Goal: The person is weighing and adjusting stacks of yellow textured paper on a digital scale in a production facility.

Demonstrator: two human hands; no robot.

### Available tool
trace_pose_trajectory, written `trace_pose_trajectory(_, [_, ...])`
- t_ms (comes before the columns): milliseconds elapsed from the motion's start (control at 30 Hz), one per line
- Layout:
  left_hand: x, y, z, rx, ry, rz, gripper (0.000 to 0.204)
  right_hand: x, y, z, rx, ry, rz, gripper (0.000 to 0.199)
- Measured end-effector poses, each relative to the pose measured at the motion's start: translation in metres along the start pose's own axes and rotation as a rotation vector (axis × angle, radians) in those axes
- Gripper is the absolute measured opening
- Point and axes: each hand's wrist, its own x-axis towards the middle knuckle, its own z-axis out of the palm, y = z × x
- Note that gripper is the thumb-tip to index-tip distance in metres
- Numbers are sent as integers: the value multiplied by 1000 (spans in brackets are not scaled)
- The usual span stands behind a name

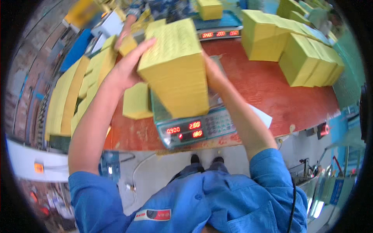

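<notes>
A tall stack of yellow paper sheets (pixel 175 77) is between my two hands, over a digital counting scale (pixel 217 123) with lit red digits. It covers most of the scale's pan, and I cannot tell whether it rests there. My left hand (pixel 130 66) grips the stack's left side, fingers at its upper edge. On the right side my right hand (pixel 213 75) presses against it, its fingers largely hidden. A smaller yellow paper block (pixel 137 101) lies on the red table (pixel 248 87) left of the scale.
Yellow stacks (pixel 68 97) line the left; more stacks (pixel 307 62) stand at the right back. Across the table a second scale (pixel 220 34) carries a yellow block (pixel 210 9). Another person's hand (pixel 126 31) is beside a small yellow block. A white paper (pixel 261 116) lies near the front edge.
</notes>
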Motion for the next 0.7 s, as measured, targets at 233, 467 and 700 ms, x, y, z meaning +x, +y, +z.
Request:
trace_pose_trajectory(233, [-12,3,-5,45,-268,-277,57,-106,-32,10,-327,141,-98,52])
trace_pose_trajectory(467, [-5,9,7,105,-552,-388,60,-247,-14,-5,-19,508,170,35])
trace_pose_trajectory(700, [9,7,15,15,-515,-269,56,-230,38,23,592,177,224,39])
